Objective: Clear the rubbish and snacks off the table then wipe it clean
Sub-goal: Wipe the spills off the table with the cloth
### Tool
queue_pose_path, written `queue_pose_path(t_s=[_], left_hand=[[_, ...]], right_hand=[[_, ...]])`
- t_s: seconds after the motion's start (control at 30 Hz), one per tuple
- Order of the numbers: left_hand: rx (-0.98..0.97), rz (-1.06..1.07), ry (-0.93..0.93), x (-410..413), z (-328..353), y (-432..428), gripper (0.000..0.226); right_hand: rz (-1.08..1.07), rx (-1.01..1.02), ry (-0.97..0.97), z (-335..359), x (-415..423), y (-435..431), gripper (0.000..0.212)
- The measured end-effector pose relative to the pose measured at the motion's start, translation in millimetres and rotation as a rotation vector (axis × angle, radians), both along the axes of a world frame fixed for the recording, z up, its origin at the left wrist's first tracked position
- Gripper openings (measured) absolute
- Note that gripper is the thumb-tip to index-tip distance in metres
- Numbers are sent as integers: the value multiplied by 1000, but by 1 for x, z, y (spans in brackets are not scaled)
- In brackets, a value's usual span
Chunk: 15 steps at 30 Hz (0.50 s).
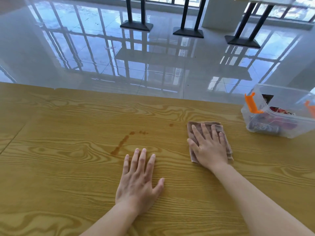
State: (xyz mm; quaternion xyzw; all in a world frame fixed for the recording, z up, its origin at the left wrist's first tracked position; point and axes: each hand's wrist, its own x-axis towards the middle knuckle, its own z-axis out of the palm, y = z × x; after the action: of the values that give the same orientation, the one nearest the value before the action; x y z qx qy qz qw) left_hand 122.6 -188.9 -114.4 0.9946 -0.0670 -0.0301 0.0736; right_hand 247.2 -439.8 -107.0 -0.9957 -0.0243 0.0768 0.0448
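A folded brownish-pink cloth [192, 127] lies on the wood-grain table [68, 167], right of centre. My right hand [208, 147] presses flat on it with straight, spread fingers. My left hand [139, 181] rests flat on the bare table, nearer to me and to the left of the cloth. A trail of brown liquid drops [121, 143] runs just beyond my left fingertips, with one more drop [171, 125] left of the cloth. A clear plastic box [279, 132] with orange clips holds snack packets at the far right of the table.
The table's far edge [153, 96] runs across the view, with shiny tiled floor [102, 57] beyond it. Black table bases [188, 32] stand on that floor at the back. A seam in the tabletop [15, 135] shows at the left.
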Motion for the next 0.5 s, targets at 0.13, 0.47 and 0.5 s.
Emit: queue_pose_path(t_s=[0.13, 0.47, 0.5], left_hand=[[-5, 4, 0, 0, 4, 0, 83], [3, -3, 5, -1, 1, 0, 81], [0, -1, 10, -1, 2, 0, 81]], right_hand=[[230, 4, -106, -10, -73, -8, 61], [29, 19, 11, 1, 24, 42, 66], [134, 16, -53, -6, -6, 39, 65]])
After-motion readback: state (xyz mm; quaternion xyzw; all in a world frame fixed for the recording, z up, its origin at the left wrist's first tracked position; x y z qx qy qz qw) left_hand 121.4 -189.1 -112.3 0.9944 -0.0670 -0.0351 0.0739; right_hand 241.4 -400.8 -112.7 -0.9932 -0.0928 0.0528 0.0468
